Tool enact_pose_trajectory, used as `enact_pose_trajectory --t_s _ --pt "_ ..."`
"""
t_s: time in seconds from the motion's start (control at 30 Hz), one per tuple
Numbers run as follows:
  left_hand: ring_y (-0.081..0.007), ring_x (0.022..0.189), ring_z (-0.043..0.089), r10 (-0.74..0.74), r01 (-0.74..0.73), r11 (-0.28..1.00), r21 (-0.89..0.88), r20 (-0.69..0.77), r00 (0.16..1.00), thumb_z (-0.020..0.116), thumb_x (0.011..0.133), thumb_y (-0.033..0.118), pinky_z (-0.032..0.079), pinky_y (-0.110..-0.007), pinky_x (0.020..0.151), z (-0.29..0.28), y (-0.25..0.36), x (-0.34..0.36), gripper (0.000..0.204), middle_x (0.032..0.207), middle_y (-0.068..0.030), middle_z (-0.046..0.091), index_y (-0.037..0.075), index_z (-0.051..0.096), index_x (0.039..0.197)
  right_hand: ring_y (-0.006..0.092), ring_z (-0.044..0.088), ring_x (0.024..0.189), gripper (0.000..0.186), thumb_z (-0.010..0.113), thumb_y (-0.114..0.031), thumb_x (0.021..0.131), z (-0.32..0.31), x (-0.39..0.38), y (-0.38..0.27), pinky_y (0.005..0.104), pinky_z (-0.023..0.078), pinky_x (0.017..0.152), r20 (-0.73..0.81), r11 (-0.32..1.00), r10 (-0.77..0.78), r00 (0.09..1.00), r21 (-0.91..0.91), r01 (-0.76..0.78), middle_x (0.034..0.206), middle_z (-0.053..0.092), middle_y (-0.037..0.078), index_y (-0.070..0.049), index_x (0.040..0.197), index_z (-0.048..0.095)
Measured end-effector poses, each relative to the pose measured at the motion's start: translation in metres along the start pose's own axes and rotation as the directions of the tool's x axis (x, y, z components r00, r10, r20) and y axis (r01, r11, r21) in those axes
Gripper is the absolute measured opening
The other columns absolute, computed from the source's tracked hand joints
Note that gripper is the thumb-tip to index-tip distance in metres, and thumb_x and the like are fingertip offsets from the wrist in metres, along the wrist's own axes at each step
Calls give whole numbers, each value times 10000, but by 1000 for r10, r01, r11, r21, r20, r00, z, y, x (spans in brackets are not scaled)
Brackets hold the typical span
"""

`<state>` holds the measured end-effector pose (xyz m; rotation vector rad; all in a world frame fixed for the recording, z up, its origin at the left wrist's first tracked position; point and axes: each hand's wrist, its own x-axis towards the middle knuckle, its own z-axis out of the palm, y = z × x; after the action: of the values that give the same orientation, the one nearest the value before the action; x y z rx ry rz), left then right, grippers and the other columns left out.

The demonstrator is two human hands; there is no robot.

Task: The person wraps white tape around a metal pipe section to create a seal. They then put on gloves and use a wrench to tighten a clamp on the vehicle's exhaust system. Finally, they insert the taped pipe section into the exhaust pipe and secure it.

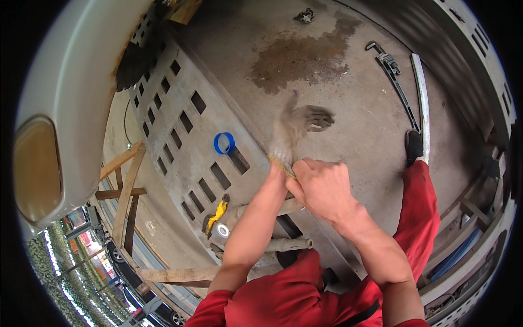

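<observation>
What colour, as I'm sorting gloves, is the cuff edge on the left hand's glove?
Yellow: the cuff edge shows best in the head view.

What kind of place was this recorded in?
Probably a vehicle repair workshop, judging by the slotted metal platform, the large pipe wrench on the stained concrete floor, and what looks like a vehicle's amber lamp at the left.

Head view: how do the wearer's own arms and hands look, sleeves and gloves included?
The left hand wears a pale grey glove with a yellow cuff edge and darkened fingers. The right hand is bare. Red sleeves stop above the elbows; no watch shows on either forearm.
</observation>
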<state>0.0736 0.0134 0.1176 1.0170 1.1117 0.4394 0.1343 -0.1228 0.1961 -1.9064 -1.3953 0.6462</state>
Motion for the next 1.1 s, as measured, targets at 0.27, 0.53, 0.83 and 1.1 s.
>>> enact_pose_trajectory --t_s 0.27,0.53,0.83,1.1 --pt "-138 978 666 169 -157 981 -115 109 979 631 1077 435 533 -312 860 -49 43 -34 448 1073 -52 752 45 700 1288 404 653 691 307 679 -237 983 23 -11 -58 483 498 592 221 943 -187 957 315 112 712 644 165 -43 767 579" --pt "-136 756 632 183 -70 942 327 -329 927 664 1048 459 511 -353 714 -148 58 -159 446 817 -43 714 27 774 1030 339 624 633 263 749 -221 982 59 -37 -102 432 513 616 465 961 -202 862 262 84 721 639 167 2 879 654" --pt "-335 839 748 248 515 695 502 -839 484 774 950 366 579 -433 783 -361 -107 -376 389 962 -179 791 21 768 1129 162 538 607 223 729 -250 1044 88 -72 -95 339 473 601 591 929 89 801 240 -281 719 623 64 -36 1013 675" --pt "-326 935 758 68 685 578 444 -863 501 785 944 374 574 -413 859 -381 -163 -417 370 998 -141 796 56 763 1131 224 687 747 225 732 -235 1035 122 -94 -127 368 568 720 718 937 32 695 220 -271 892 717 117 -32 1117 681"
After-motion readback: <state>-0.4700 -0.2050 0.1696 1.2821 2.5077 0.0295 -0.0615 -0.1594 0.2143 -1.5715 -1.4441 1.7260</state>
